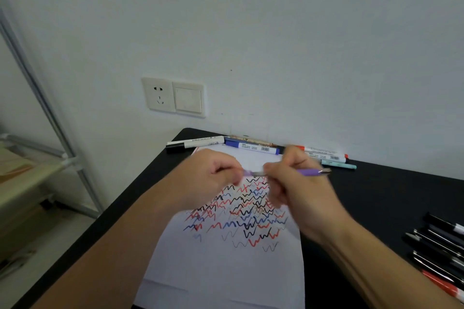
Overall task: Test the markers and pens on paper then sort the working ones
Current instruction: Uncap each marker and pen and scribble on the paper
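Both hands are raised over the paper [226, 266], which lies on the black table [376, 195] and is covered in its upper half with red, blue and black zigzag scribbles. The right hand [298, 190] grips a purple pen [310, 172] that lies level, its clip end pointing toward 3 o'clock. The left hand [213, 175] has its fingers curled and pinches the pen's other end, where a small purple piece shows between the two hands; motion blur hides whether that piece is a cap or part of the barrel.

At 12 o'clock from the paper, a row of markers lies along the wall: a white marker with a black cap [194, 143] at the left, a blue marker [252, 147] beside it touching the sheet's far edge, then a white marker with red ends [324, 154], and a pale teal pen [339, 164] just in front of that.

At 3 o'clock, near the table's right edge, a group of black pens [439, 241] lies side by side, with a red marker [444, 286] nearest the person.

On the wall at 11 o'clock sit a socket [158, 95] and a switch [188, 100].
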